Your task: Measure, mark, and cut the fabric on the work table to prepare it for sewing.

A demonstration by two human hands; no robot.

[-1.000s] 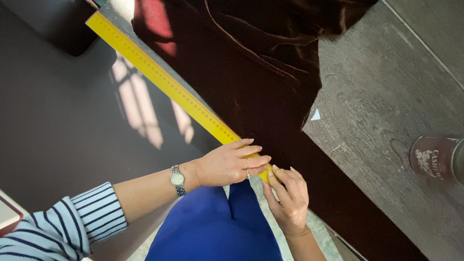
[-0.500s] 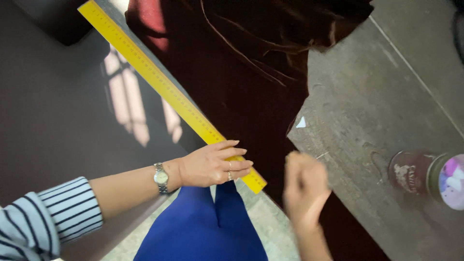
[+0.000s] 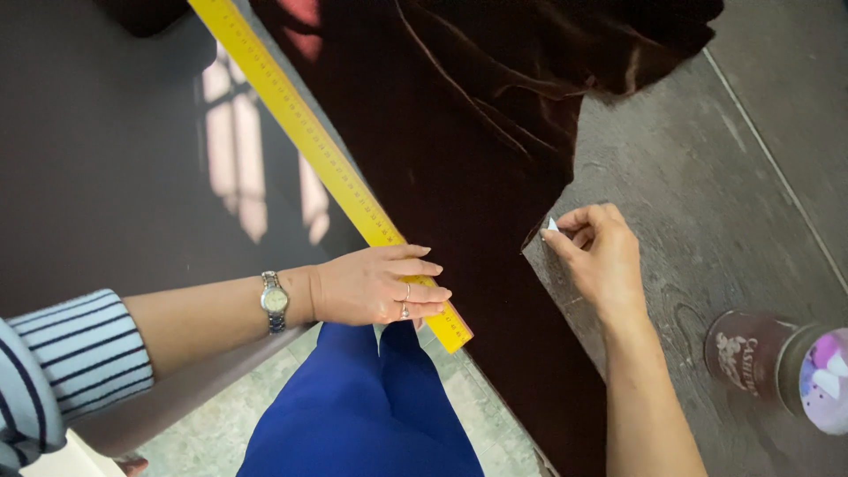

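Sleeve, striped blue and white, enters my view at 8 o'clock, with a wristwatch just past it on the bare forearm. Left hand comes next: I see it lying flat, fingers stretched out and close together, palm pressing down on the near end of the ruler and gripping nothing. Ruler, long and yellow, runs from 11 o'clock at the top edge down toward the centre, ending just beyond the left fingertips; it lies along the left edge of the cloth. Blue trousers show at 6 o'clock, below the table edge. Cloth, dark brown velvet, spreads from 12 o'clock down to 5 o'clock, bunched in folds at the top. Right hand, at 3 o'clock from the left hand, rests at the right edge of the cloth, fingers curled in, thumb and forefinger pinched on a small white piece of chalk that touches the cloth's edge. Grey table lies beneath. Jar, on its side, sits at 4 o'clock, well apart from the right hand.
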